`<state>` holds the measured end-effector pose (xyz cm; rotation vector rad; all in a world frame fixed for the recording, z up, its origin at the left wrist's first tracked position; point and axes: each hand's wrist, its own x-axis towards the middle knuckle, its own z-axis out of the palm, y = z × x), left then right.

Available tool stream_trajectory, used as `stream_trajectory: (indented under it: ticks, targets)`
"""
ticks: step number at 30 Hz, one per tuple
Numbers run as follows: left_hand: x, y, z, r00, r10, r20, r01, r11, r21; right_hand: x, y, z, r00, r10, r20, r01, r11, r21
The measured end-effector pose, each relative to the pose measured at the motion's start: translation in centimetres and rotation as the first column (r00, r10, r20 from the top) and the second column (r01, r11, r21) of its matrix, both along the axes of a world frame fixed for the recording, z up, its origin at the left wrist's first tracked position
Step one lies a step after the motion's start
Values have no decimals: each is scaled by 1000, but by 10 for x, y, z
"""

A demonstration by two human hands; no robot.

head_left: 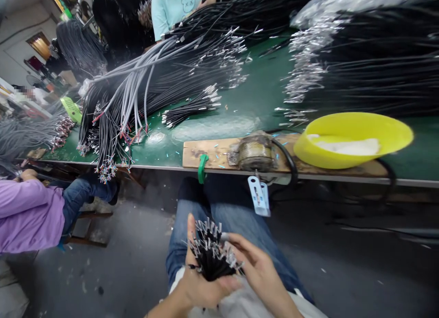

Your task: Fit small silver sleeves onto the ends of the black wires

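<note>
A thick bundle of black cables (214,265) with bare, silvery ends is held upright over my lap. My left hand (200,286) wraps it from the left and below, one finger stretched up along its side. On the right, my right hand (255,263) presses bent fingers against the cable ends; its thumb is hidden. Beyond my knees, a small motor-like device (255,152) sits on a wooden board (216,148) at the table edge. A light blue clip (259,196) hangs from its front.
Black cables (377,75) are heaped on the green table (264,87) at right, grey cables (137,75) at left. A yellow container (356,148) with white material stands right. One person in purple (30,215) sits left; another in light blue (171,9) is across the table.
</note>
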<state>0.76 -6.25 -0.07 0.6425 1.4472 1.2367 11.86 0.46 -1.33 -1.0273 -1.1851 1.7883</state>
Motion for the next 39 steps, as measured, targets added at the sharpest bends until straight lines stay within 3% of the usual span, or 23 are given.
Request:
stream_trajectory:
  ticks: [4,8,12,17,22,26,31,34,39]
  targets:
    - [6,-1,9,989,-124,81,117,989,85,7,0,14,994,-107,-8,107,983,148]
    - [8,-3,19,973,-203,113,181,967,177,8,-1,26,997,-77,13,68,937,343]
    - [7,-9,22,962,-252,109,217,941,259,7,-6,34,998,-46,34,28,907,420]
    - [7,-19,18,981,-115,153,87,980,180,6,-16,37,990,-86,112,27,893,449]
    - [6,-26,12,944,-194,266,139,967,212,8,-19,37,988,-79,132,9,888,460]
    - [3,-28,4,939,-189,289,131,969,209,8,-23,37,992,-90,85,39,881,471]
    - [-1,-31,-5,935,-206,287,164,973,165,8,-31,38,998,-3,56,-28,838,545]
    - [-2,-32,0,949,-225,219,210,974,91,11,-32,37,996,4,86,-54,811,583]
    - [-2,-27,24,944,-269,189,273,962,6,12,-34,32,988,-70,135,-44,721,692]
